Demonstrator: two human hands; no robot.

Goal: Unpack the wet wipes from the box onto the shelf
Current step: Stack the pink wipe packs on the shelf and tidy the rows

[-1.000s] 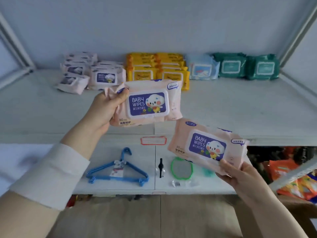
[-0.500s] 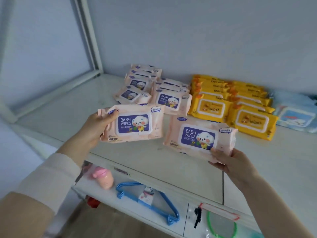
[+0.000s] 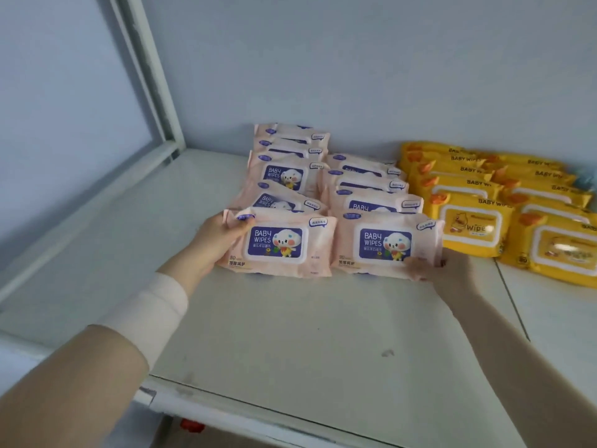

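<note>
Left grip (image 3: 215, 236) clenched on pink pack (image 3: 277, 244); right grip (image 3: 429, 265) on twin pack (image 3: 387, 245). Long axes 9-to-3, fronting pink rows (image 3: 368, 185) at 12; shelf (image 3: 290, 318) touching beneath, release pending.

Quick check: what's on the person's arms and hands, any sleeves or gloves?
Both hands bare, no gloves. Left hand: a pale cream, close-fitting sleeve cuff covers the wrist, forearm below it bare. Right hand: no sleeve in view. Whether any rings or watch are worn is not clear.
</note>
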